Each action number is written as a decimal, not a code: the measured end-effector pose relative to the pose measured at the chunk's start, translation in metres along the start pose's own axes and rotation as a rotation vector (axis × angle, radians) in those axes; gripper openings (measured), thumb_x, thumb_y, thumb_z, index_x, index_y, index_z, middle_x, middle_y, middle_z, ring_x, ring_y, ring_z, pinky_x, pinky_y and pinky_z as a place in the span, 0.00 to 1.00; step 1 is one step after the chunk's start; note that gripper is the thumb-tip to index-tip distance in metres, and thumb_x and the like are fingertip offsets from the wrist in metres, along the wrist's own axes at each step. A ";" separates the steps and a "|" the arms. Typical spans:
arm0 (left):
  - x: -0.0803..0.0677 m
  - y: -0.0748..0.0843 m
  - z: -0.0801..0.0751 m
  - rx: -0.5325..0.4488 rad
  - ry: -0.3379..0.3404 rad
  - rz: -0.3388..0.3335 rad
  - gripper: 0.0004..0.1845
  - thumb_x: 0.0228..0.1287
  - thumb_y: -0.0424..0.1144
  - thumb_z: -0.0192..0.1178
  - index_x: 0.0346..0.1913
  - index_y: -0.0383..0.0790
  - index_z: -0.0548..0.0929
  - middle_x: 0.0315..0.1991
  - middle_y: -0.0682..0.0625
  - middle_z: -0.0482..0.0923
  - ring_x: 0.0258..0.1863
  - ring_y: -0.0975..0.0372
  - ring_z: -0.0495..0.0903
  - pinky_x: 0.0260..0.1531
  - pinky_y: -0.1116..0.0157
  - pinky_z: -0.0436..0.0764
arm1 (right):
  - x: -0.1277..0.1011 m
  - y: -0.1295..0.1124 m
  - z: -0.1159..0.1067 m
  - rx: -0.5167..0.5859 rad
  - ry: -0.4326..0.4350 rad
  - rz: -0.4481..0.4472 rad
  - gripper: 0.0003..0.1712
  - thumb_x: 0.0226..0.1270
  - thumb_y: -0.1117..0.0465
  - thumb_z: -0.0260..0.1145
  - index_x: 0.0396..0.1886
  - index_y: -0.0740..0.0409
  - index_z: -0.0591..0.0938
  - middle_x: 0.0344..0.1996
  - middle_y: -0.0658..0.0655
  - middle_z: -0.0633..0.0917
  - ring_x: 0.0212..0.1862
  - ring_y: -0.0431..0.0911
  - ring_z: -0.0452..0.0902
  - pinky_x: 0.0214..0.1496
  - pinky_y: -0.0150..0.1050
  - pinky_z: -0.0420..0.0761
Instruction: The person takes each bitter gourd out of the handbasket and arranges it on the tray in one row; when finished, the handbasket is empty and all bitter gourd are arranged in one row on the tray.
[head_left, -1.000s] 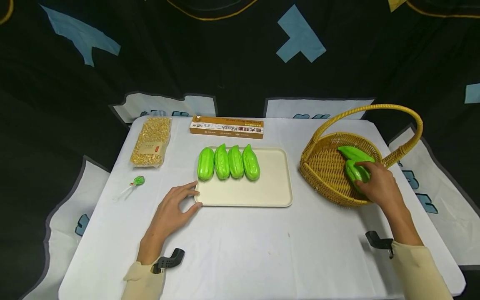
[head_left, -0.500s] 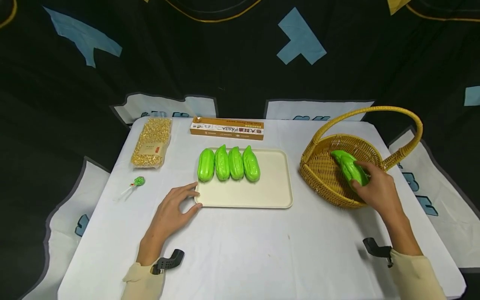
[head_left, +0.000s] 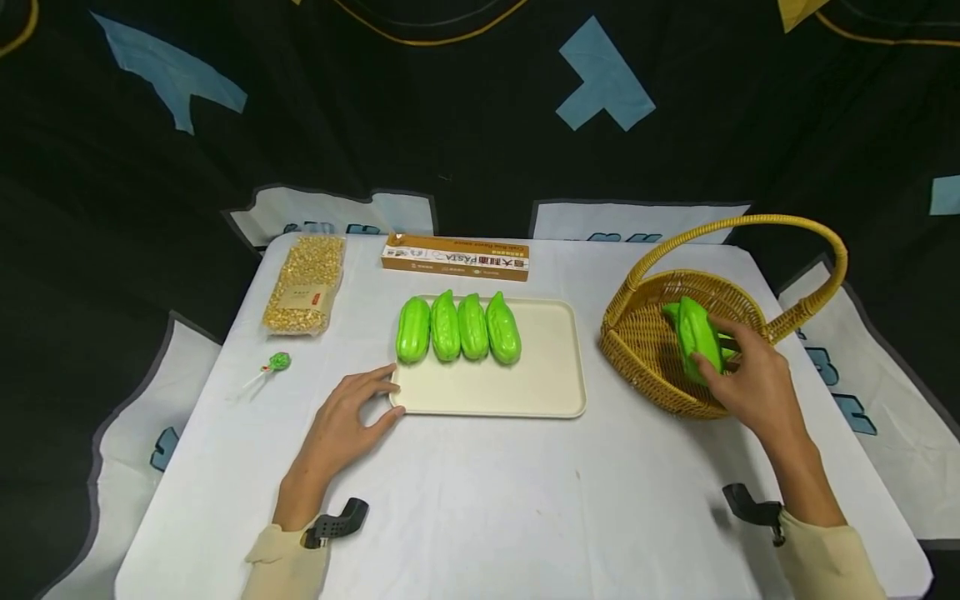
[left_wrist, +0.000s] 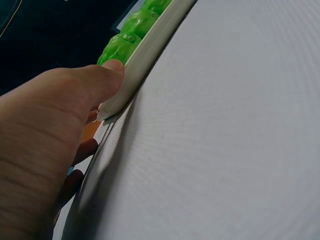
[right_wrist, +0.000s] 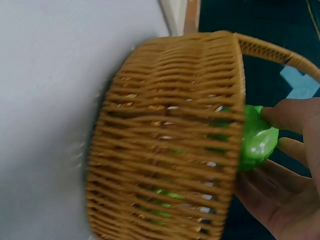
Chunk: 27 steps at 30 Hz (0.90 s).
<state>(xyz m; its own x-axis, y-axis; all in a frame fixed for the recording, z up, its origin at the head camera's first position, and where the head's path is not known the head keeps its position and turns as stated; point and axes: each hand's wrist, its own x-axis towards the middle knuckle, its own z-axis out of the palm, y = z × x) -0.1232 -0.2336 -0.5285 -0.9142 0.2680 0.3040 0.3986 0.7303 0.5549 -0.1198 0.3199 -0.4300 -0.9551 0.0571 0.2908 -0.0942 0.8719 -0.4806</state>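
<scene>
The right hand (head_left: 750,379) grips a green gourd (head_left: 697,337) just above the basket (head_left: 645,367) near the table's right edge, another gourd beneath it. The step looks like lifting it out; the next move calls for clearing the rim. The left hand (head_left: 348,421), fingers relaxed, steadies the tray (head_left: 525,392) at its near left corner.

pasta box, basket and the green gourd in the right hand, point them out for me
pasta box (head_left: 454,257), head view, middle of its top face
basket (head_left: 645,333), head view, bare woven floor left of the gourd
green gourd (head_left: 697,336), head view, middle of its body above the right hand's thumb
</scene>
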 end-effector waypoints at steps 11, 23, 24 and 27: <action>0.001 -0.001 -0.001 0.003 -0.007 -0.010 0.19 0.59 0.48 0.75 0.52 0.49 0.85 0.69 0.57 0.74 0.66 0.57 0.72 0.67 0.53 0.71 | -0.003 -0.025 -0.006 0.122 0.041 -0.084 0.38 0.58 0.62 0.78 0.69 0.59 0.75 0.58 0.66 0.80 0.48 0.62 0.83 0.37 0.09 0.70; 0.001 0.001 -0.001 0.010 -0.002 -0.007 0.19 0.59 0.48 0.75 0.52 0.49 0.85 0.69 0.56 0.74 0.65 0.57 0.72 0.66 0.53 0.71 | -0.008 -0.045 0.009 0.175 0.086 -0.199 0.35 0.55 0.64 0.79 0.64 0.62 0.78 0.58 0.64 0.83 0.48 0.58 0.85 0.40 0.10 0.72; 0.001 0.001 -0.001 0.009 -0.002 -0.007 0.19 0.59 0.48 0.75 0.52 0.48 0.85 0.69 0.56 0.74 0.65 0.56 0.72 0.66 0.53 0.71 | -0.008 -0.047 0.010 0.167 0.093 -0.210 0.36 0.55 0.63 0.79 0.64 0.61 0.79 0.58 0.63 0.83 0.48 0.56 0.84 0.41 0.11 0.72; 0.001 0.002 -0.001 0.008 -0.002 -0.008 0.19 0.59 0.48 0.75 0.52 0.48 0.85 0.69 0.56 0.74 0.65 0.56 0.72 0.66 0.52 0.71 | -0.009 -0.052 0.013 0.160 0.098 -0.227 0.36 0.55 0.61 0.80 0.65 0.57 0.79 0.60 0.61 0.82 0.50 0.55 0.83 0.44 0.13 0.71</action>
<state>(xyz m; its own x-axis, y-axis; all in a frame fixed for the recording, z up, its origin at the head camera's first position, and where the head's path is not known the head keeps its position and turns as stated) -0.1233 -0.2326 -0.5267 -0.9174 0.2638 0.2978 0.3909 0.7371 0.5513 -0.1096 0.2680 -0.4187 -0.8736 -0.0769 0.4806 -0.3526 0.7806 -0.5160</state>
